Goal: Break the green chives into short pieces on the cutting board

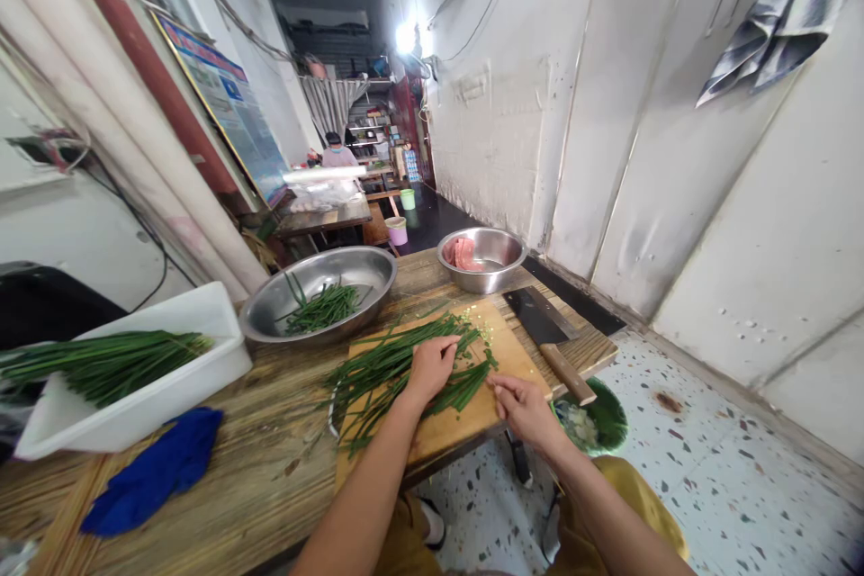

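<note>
A heap of garlic chives [378, 369] lies across the wooden cutting board [517, 351], with small pale trimmings scattered at its right end. My left hand [432, 369] rests on top of the heap, fingers curled over the stalks. At the board's right front edge, my right hand [526, 409] has its fingertips drawn together beside the cut ends; anything between them is too small to make out. A cleaver [536, 315] lies to the right of the board, its wooden handle toward me. Cut lengths of chives [324, 308] sit in a wide steel basin [371, 274].
A smaller steel bowl [499, 274] holds pink meat. On the left are a white tub [189, 378] with more chives and a blue cloth [158, 472]. Below the table's right edge stands a green bin [611, 414] with scraps. Another person [337, 153] is far back.
</note>
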Tool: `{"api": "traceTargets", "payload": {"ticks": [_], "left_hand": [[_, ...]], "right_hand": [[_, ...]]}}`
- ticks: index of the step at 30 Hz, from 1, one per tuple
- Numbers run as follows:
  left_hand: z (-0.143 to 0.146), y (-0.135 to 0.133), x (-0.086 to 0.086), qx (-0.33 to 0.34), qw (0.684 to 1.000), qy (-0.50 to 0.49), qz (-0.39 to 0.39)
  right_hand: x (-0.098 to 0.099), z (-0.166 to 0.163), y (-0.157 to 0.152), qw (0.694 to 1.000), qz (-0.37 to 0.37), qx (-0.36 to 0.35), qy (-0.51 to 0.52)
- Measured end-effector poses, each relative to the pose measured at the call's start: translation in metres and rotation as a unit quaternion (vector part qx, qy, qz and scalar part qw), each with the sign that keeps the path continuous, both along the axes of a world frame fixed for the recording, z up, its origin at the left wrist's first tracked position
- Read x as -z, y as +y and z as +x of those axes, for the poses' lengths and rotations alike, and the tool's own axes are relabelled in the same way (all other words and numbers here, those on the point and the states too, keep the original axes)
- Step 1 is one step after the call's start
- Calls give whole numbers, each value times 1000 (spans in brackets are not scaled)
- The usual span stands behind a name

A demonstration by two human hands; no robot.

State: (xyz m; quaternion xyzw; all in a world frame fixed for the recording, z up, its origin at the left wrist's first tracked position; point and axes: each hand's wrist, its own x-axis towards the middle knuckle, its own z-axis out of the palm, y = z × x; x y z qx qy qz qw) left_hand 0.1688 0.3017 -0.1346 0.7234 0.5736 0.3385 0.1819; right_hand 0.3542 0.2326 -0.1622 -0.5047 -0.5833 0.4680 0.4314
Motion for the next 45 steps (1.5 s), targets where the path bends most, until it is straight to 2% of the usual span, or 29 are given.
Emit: {"api": "traceTargets", "payload": {"ticks": [8,10,14,16,22,30,37,45], "left_hand": [[1,-6,-6,11,998,53,31],[2,-9,-7,43,996,73,34],[5,-17,-10,155,984,85,29],[5,-18,-13,168,982,88,18],[3,-10,-23,34,992,125,8],[28,3,-21,-3,973,228,24],[24,5,-17,-37,987,154,21],[21,10,-12,-23,997,79,-10]], "right_hand": [[7,0,1,1000,-7,1,23],[7,-1,1,1000,-9,8,27],[10,-2,1,999,-6,34,36],[12,-3,2,998,-5,44,40],[16,-3,4,999,4,39,34],[3,-4,-1,999,0,45,27],[1,-5,-2,998,0,49,46],[0,-3,-3,999,-3,38,30]]}}
